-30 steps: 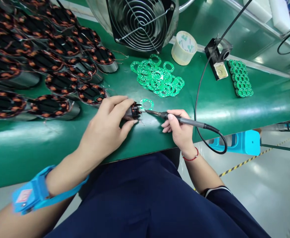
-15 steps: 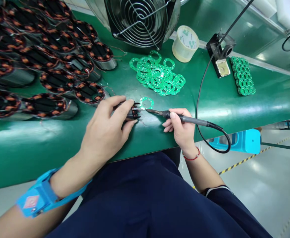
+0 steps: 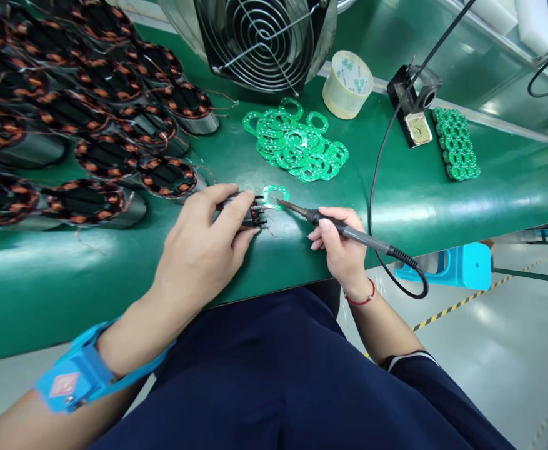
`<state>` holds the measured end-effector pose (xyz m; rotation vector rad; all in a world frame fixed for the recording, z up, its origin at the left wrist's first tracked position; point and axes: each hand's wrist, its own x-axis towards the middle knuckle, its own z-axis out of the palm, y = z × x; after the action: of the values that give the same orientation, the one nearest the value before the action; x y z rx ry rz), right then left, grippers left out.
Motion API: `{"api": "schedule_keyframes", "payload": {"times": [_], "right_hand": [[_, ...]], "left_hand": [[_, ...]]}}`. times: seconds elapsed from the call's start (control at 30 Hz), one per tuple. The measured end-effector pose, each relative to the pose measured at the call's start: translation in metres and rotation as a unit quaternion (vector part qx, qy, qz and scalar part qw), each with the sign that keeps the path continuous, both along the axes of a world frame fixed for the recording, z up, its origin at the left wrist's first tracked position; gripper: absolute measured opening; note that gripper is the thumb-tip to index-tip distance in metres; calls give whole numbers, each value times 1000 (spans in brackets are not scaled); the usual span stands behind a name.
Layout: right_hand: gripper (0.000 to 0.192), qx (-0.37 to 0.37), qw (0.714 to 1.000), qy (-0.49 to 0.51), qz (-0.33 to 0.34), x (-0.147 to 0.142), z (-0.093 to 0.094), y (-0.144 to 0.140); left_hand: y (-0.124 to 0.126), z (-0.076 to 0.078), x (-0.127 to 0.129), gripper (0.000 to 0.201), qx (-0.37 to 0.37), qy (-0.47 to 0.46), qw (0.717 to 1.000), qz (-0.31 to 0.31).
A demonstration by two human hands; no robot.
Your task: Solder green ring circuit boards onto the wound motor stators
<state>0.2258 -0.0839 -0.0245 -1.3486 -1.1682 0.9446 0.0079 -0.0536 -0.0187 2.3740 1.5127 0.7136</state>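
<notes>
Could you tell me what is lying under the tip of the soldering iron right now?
A single green ring board lies flat on the green bench under the soldering iron tip. The left hand holds a small black part beside it; the fingers cover most of that part.

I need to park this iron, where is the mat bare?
Bare mat lies along the near table edge under the stators, and right of the right hand below the stacked boards. Crowded: stators, loose ring boards.

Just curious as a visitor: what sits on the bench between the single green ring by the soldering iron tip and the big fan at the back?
A loose pile of green ring boards lies there on the green mat, seen in the head view.
</notes>
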Motion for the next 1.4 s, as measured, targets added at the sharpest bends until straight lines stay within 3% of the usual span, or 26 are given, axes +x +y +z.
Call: {"api": "schedule_keyframes", "payload": {"times": [0.1, 0.27, 0.4, 0.47, 0.6, 0.73, 0.87, 1.03, 1.13, 1.23, 1.4], "right_hand": [[43, 7, 998, -53, 30, 0, 0, -3], [45, -27, 992, -106, 69, -7, 1, 0], [52, -12, 992, -99, 72, -21, -3, 7], [50, 18, 995, -58, 74, -28, -4, 11], [52, 35, 991, -28, 130, -35, -3, 21], [59, 70, 972, -61, 214, -31, 4, 26], [65, 102, 950, -224, 192, -27, 17, 14], [60, -14, 920, -333, 204, -25, 33, -1], [57, -81, 914, -327, 225, -17, 41, 0], [62, -112, 926, -281, 227, -5, 46, 6], [65, -39, 927, -328, 175, 2, 48, 21]], "left_hand": [[0, 2, 0, 40, -44, -15, 999, 14], [-2, 4, -3, 54, -52, -66, 996, 38], [-5, 4, -8, 55, -197, -169, 966, 8], [-4, 4, -10, 52, -228, -183, 956, -21], [-1, 3, -10, 41, -166, -125, 977, -50], [2, 2, -13, 44, -147, -93, 983, -63], [7, 2, -27, 49, -201, -127, 965, -109], [12, 7, -26, 48, -227, -158, 958, -73], [12, 6, -22, 44, -215, -143, 964, -68], [13, 2, -26, 40, -237, -149, 955, -95], [16, 3, -24, 38, -291, -205, 931, -86]]}}
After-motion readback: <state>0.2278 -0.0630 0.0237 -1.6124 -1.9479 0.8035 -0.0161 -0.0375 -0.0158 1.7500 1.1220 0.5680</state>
